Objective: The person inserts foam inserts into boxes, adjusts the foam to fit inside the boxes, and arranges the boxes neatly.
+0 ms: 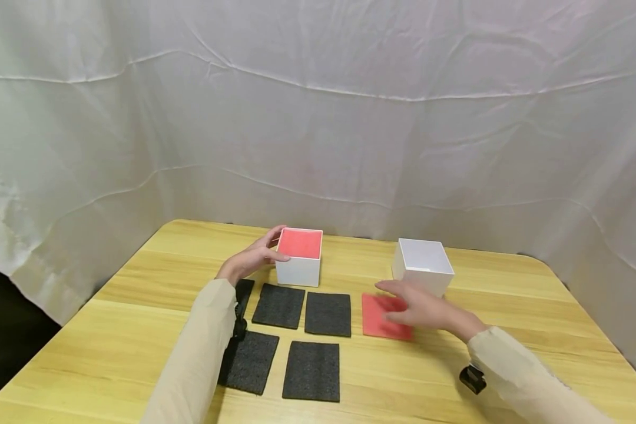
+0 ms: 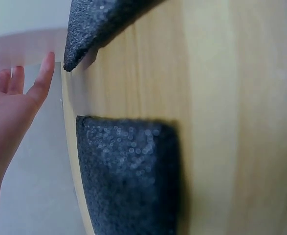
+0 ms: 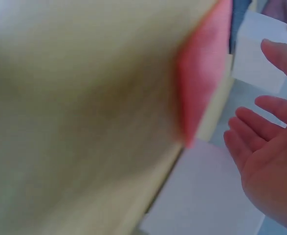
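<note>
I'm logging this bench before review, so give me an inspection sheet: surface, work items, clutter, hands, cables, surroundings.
Surface: wooden table, light grain, no spills seen.
Work items: white box with red pad inside; empty white box; loose red pad lying flat in front of the empty box; five black foam pads in two rows.
Clutter: nothing seen.
Hands: left hand rests against the red-filled box's left side, fingers straight; right hand open, flat over the loose red pad; contact cannot be told.
Cables: nothing seen; small black wrist device on the right sleeve.
Surroundings: creased white cloth backdrop behind and beside the table.
</note>
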